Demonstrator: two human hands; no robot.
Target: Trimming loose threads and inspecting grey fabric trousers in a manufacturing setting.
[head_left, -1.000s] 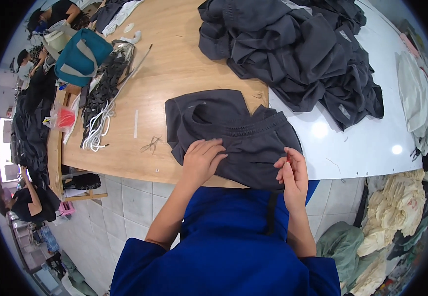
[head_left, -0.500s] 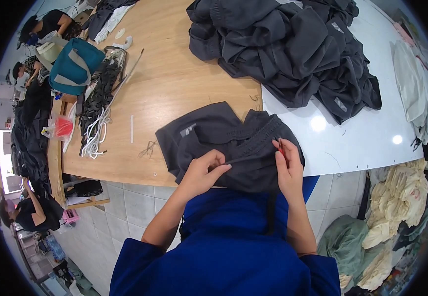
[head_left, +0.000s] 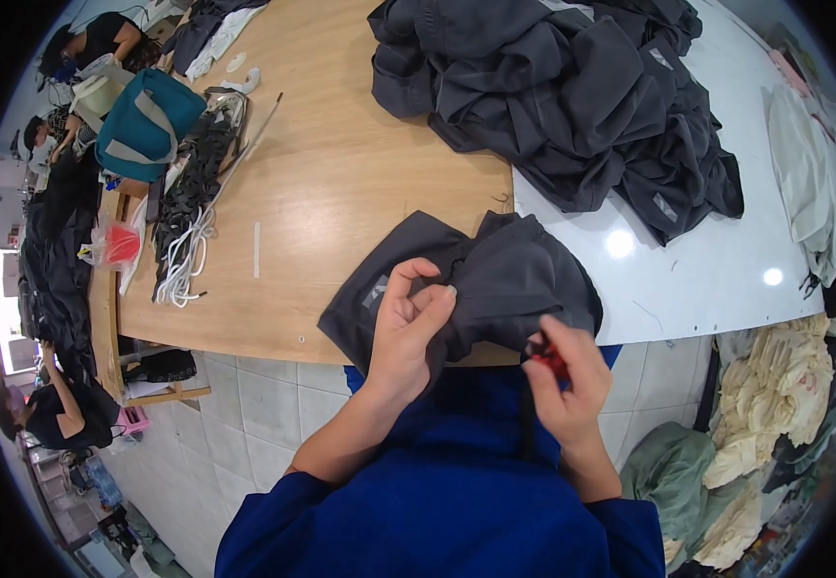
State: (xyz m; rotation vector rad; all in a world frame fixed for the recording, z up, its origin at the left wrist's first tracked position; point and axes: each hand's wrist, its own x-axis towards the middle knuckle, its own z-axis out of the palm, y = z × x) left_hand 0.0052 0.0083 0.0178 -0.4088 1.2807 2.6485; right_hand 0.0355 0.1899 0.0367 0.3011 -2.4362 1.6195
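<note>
A dark grey garment (head_left: 524, 275) with a gathered elastic waist lies bunched at the table's front edge, a pale patch on its left part. Thumb and forefinger of my left hand (head_left: 408, 332) are pinched at its middle, and cloth bulges up beside the thumb tip. My right hand (head_left: 572, 380), smeared by motion, is closed round a small red-and-black tool (head_left: 547, 358) just off the garment's near right edge. The fingers cover most of that tool, so its exact kind is unclear.
A big heap of dark grey garments (head_left: 572, 106) covers the back right. A teal bag (head_left: 148, 125), white cords (head_left: 182, 265) and dark straps (head_left: 187, 183) lie at the left. Cream cloth (head_left: 774, 395) is piled right of the table. Other people work at far left.
My right hand has drawn back toward me and down off the waistband with the tool. The garment is turned and folded over, its waistband now mostly hidden; my left hand has tilted more upright.
</note>
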